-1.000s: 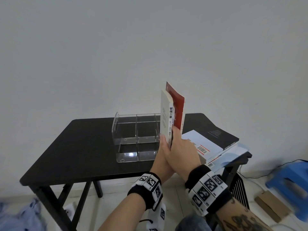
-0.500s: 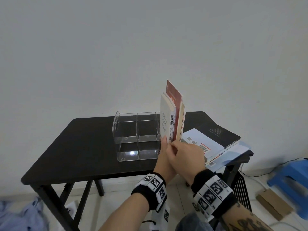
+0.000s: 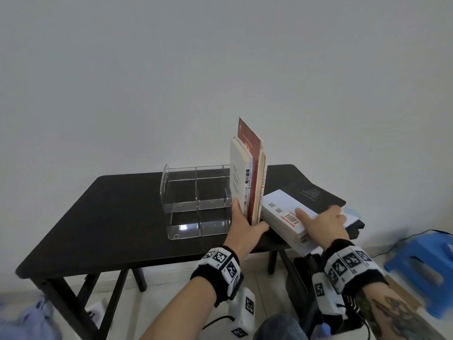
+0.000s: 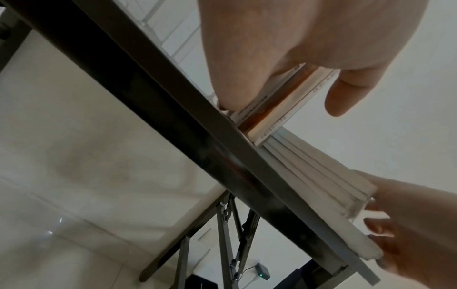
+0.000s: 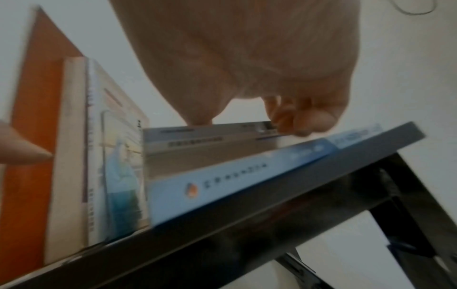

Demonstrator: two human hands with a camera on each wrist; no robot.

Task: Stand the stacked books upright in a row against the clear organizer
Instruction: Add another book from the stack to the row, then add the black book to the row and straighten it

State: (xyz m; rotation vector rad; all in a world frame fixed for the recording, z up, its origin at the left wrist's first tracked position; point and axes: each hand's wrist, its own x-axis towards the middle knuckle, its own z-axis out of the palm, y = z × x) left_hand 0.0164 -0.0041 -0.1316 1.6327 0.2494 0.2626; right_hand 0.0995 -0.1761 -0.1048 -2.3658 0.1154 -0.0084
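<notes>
Three upright books (image 3: 247,177), white, red and cream, stand against the right wall of the clear organizer (image 3: 193,192). My left hand (image 3: 245,227) grips them at the base, fingers on the white cover and thumb round the right side; the left wrist view shows the same pinch on the upright books (image 4: 279,109). To their right lies the flat stack of books (image 3: 277,224). My right hand (image 3: 323,222) holds its top white book (image 3: 282,207), thumb on the cover by the barcode, fingers curled over the far edge (image 5: 296,121).
The black table (image 3: 122,217) has bare room left of the organizer. A black book (image 3: 316,192) and a blue book (image 5: 235,179) lie in the stack, which overhangs the table's right corner. A blue stool (image 3: 421,263) stands on the floor at right.
My right hand has left the upright books and moved right onto the flat stack. My left hand has stayed at their base, thumb now round the right side.
</notes>
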